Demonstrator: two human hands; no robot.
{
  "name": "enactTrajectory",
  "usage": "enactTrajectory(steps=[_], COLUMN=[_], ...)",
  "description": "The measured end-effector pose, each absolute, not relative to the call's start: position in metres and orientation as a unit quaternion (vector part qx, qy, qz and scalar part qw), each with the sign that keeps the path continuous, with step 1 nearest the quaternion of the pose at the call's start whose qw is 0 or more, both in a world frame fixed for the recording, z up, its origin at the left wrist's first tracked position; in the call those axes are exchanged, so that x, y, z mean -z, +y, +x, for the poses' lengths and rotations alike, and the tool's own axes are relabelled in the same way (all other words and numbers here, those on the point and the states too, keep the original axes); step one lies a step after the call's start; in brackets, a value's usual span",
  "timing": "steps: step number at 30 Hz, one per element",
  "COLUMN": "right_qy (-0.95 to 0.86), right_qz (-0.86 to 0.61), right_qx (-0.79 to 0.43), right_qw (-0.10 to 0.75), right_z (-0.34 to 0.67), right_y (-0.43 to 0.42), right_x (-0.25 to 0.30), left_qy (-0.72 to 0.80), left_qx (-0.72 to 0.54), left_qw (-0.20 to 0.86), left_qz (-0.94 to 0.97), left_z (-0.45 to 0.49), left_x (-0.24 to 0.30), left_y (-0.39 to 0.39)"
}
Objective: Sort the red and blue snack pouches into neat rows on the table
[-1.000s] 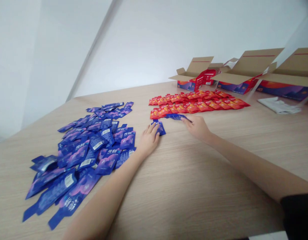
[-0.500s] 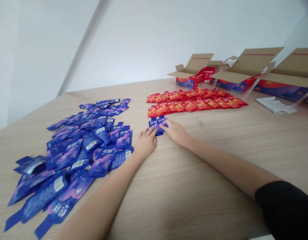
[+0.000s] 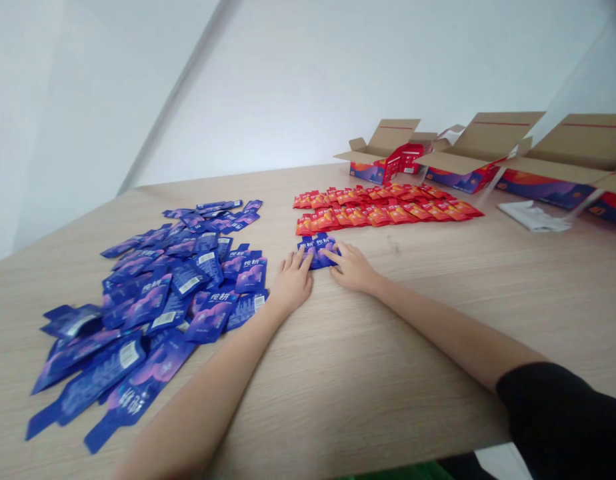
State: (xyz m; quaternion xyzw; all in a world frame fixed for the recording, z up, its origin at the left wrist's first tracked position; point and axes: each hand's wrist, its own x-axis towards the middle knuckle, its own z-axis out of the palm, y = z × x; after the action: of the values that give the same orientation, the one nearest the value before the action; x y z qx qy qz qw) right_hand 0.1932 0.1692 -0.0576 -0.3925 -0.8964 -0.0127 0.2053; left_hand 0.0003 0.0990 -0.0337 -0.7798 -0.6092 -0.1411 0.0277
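Observation:
Both my hands lie flat on the light wood table point(image 3: 348, 373), close together. Under the fingertips of my left hand point(image 3: 293, 283) and my right hand point(image 3: 353, 268) are two blue sachets point(image 3: 315, 252) side by side, partly hidden by my fingers. My left hand is nearest a loose heap of blue-and-purple sachets point(image 3: 173, 293) with spouted ends. Just beyond my hands, orange-red sachets point(image 3: 383, 212) lie in tidy overlapping rows.
Open cardboard cartons point(image 3: 383, 152) with red and purple printed sides stand along the far edge of the table, and another carton point(image 3: 463, 155) sits beside them. A crumpled white sheet point(image 3: 533, 217) lies at the right. A black sleeve point(image 3: 558, 420) covers my right upper arm.
My right hand has moved left and down, and the blue sachet it carried now lies beside the other one. The view has tilted slightly, shifting the table and cartons in the frame.

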Motion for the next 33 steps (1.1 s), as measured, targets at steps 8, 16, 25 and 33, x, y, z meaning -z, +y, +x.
enactTrajectory(steps=[8,16,25,33], right_qy=[-0.877,-0.887,-0.914,-0.922], right_qz=[-0.375,-0.328,-0.226,-0.126], right_qx=[-0.004,-0.01,-0.019,-0.081], right_qw=[0.302,0.325,0.338,0.357], right_z=[0.199,0.2,0.196,0.173], right_y=[0.167,0.165,0.123,0.069], right_x=[0.06,0.057,0.046,-0.004], left_qy=[-0.674,-0.655,-0.658,-0.634], left_qx=[0.091,0.006,0.017,0.239], left_qw=[0.079,0.155,0.224,0.049], left_qz=[-0.729,-0.739,-0.719,-0.734], left_z=[-0.062,-0.093,-0.097,-0.083], left_x=[-0.027,0.025,0.012,-0.039], left_y=[0.006,-0.023,-0.018,-0.021])
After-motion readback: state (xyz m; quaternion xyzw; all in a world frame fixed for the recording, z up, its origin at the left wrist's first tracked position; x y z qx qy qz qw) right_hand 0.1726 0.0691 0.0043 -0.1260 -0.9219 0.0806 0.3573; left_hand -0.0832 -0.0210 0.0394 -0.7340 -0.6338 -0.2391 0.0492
